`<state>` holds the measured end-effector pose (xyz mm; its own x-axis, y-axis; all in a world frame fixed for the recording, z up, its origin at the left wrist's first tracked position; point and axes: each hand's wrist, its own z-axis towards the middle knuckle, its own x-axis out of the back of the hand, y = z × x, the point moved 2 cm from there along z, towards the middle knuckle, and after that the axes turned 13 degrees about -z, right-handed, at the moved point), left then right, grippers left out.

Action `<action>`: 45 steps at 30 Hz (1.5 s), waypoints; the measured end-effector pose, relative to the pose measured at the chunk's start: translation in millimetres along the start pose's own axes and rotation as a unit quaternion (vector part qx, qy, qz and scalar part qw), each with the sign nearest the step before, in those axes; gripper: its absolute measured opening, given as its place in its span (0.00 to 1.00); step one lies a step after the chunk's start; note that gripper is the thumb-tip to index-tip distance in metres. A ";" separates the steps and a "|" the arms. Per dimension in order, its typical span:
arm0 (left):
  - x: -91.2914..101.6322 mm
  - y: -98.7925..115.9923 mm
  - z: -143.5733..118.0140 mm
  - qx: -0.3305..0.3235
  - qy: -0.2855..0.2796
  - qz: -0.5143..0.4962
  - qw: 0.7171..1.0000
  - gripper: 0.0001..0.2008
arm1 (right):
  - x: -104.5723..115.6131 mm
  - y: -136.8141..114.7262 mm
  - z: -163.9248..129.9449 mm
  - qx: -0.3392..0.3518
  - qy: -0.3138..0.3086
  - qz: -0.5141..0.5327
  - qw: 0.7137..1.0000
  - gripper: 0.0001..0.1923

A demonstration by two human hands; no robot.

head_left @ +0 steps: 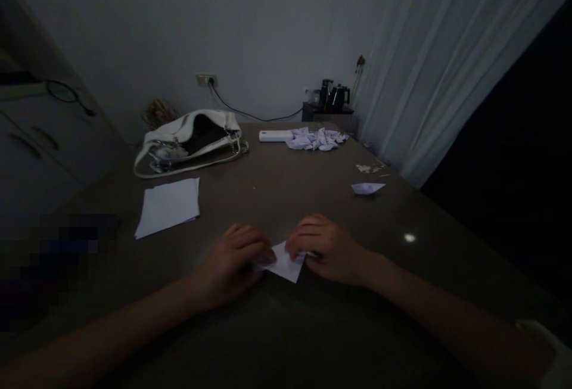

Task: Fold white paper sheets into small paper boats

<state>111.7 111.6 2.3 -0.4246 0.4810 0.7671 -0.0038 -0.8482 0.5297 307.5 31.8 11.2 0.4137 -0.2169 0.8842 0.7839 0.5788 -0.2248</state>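
A small folded white paper piece lies on the dark table close to me. My left hand presses its left side with bent fingers. My right hand pinches its right edge. Both hands rest on the tabletop, fingertips nearly meeting over the paper. Part of the paper is hidden under the fingers.
A stack of white sheets lies to the left. A white handbag sits at the back left. A pile of folded paper pieces and a white oblong device lie at the back. One folded piece sits at the right, near a curtain.
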 end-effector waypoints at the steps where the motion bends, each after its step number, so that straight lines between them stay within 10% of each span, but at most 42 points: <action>1: -1.6 2.4 -0.5 -0.015 -0.016 0.038 0.999 0.08 | 1.7 -1.2 0.3 0.023 -0.013 -0.039 0.999 0.13; 12: -7.6 8.1 0.2 -0.028 -0.086 0.068 0.994 0.07 | 0.7 -2.7 -2.0 0.006 -0.141 -0.005 0.990 0.08; 26: -5.7 -4.0 -0.2 0.106 -0.007 -0.100 0.989 0.14 | -13.9 16.7 0.5 -0.222 -0.049 0.189 0.955 0.17; 45: -5.5 -2.7 0.6 0.064 -0.044 0.021 0.997 0.12 | -14.3 16.9 0.5 -0.122 -0.041 0.057 0.990 0.02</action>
<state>114.6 111.4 -3.1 -0.3419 0.4686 0.8146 0.1294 -0.8351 0.5347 314.6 45.0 -5.0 0.4749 -0.0901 0.8754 0.8269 0.3859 -0.4089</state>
